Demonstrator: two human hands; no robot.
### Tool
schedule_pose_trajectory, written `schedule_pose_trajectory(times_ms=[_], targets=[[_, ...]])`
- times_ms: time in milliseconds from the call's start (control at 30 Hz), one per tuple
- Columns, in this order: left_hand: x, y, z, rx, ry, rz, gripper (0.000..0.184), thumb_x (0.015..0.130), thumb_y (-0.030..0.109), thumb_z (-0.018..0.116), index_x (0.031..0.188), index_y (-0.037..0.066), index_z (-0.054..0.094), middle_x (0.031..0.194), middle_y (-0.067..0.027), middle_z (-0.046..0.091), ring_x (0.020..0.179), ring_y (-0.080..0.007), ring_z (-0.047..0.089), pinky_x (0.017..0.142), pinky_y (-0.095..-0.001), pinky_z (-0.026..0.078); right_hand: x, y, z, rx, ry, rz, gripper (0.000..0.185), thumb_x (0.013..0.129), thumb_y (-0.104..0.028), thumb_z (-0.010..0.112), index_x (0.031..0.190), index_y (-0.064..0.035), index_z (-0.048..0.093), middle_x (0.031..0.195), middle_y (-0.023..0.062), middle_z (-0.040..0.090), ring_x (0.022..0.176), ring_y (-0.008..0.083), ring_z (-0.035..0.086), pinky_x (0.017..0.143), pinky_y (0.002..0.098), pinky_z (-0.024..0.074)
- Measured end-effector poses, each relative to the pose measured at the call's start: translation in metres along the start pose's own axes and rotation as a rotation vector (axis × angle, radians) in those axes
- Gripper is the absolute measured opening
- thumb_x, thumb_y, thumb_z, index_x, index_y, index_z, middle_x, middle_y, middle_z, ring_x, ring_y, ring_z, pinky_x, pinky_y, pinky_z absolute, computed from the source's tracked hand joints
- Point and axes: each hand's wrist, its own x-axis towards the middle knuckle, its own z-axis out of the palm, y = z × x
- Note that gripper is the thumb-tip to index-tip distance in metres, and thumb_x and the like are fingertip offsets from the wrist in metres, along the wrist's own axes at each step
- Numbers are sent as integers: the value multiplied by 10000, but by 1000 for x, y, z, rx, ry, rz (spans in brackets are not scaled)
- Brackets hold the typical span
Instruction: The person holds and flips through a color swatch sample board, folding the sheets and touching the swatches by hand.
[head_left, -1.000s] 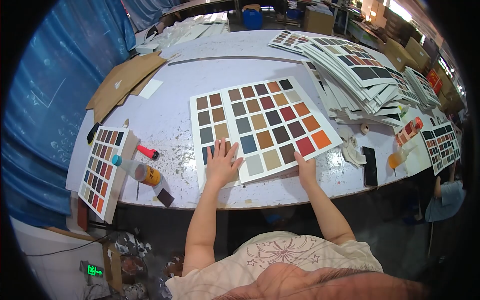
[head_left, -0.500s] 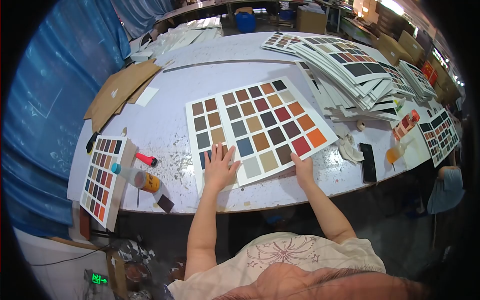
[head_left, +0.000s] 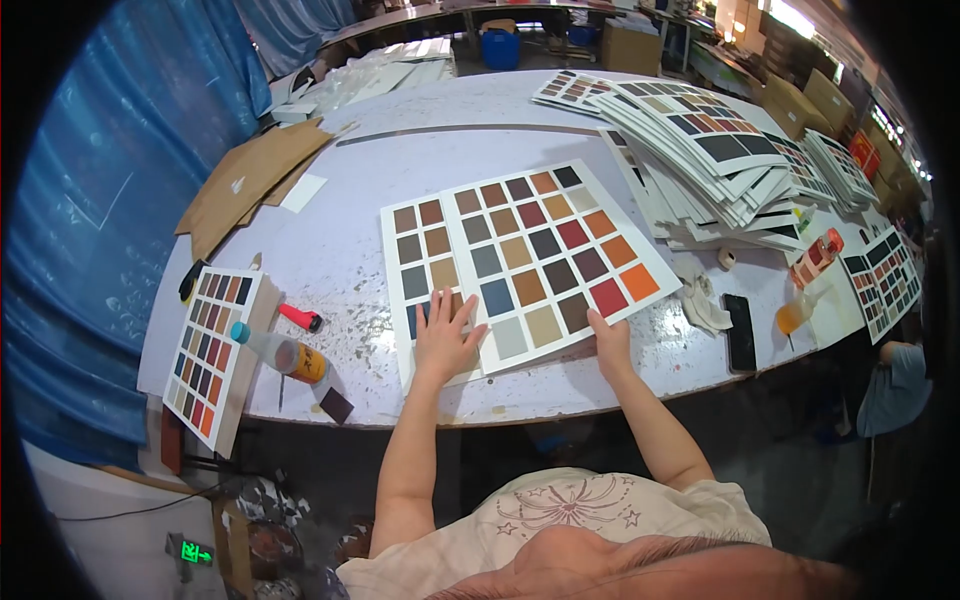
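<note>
A colour swatch card [head_left: 556,276] with rows of brown, grey, red and orange squares lies on the table in front of me. Its narrower left panel [head_left: 412,283] sits beside the wider one. My left hand [head_left: 446,338] rests flat on the lower part of that left panel, fingers spread, near the seam between the panels. With my right hand [head_left: 612,348] I hold the near edge of the wider panel, thumb on top. The fingers below the edge are mostly hidden.
To the right are piled swatch cards [head_left: 700,165], a phone [head_left: 739,332], a cloth [head_left: 705,304] and a bottle of orange liquid [head_left: 793,312]. Leftward are a stack of cards [head_left: 208,345], a blue-capped bottle [head_left: 290,357], a red-handled tool [head_left: 298,317] and brown cardboard [head_left: 245,180].
The whole scene has shifted slightly right in view. Both hands keep their places on the card, with no clear change in hold.
</note>
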Motion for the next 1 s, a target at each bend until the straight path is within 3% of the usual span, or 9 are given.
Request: schedule_pose_trajectory(times_ms=[267,400,500,733,1000], targets=[[1,4,-6,10,-47,-39,535,899,497,504,1381,270,452,1486,-170,302,1409,-305,202,1134,-473,113,3,-5,-3,1,-115,32,374,839,-116,655,1169,28,556,1080,58,597,927,133,561,802,272,448],[-1,5,-10,15,-62,-41,544,902,494,503,1386,252,445,1488,-165,300,1408,-298,205,1131,-479,123,0,-18,2,322,-121,232,357,841,-49,612,1185,13,537,1093,76,604,964,170,594,802,307,488],[-3,-7,0,-14,-22,-33,560,908,485,493,1395,218,430,1488,-162,302,1407,-299,208,1129,-490,129,5,-20,3,317,-17,87,335,842,-14,582,1174,3,539,1075,79,613,969,177,609,791,310,512],[-9,-17,0,46,-18,-18,565,910,478,486,1395,194,428,1486,-157,306,1405,-302,211,1136,-477,119,8,-36,-15,305,-84,23,343,839,-20,575,1179,6,537,1079,61,610,932,153,614,768,290,505],[-11,-23,0,41,-23,-14,591,909,508,467,1404,189,415,1495,-162,286,1407,-312,203,1134,-488,111,15,2,-21,144,5,-80,393,824,-27,570,1210,35,524,1139,74,589,1002,172,569,880,300,436]])
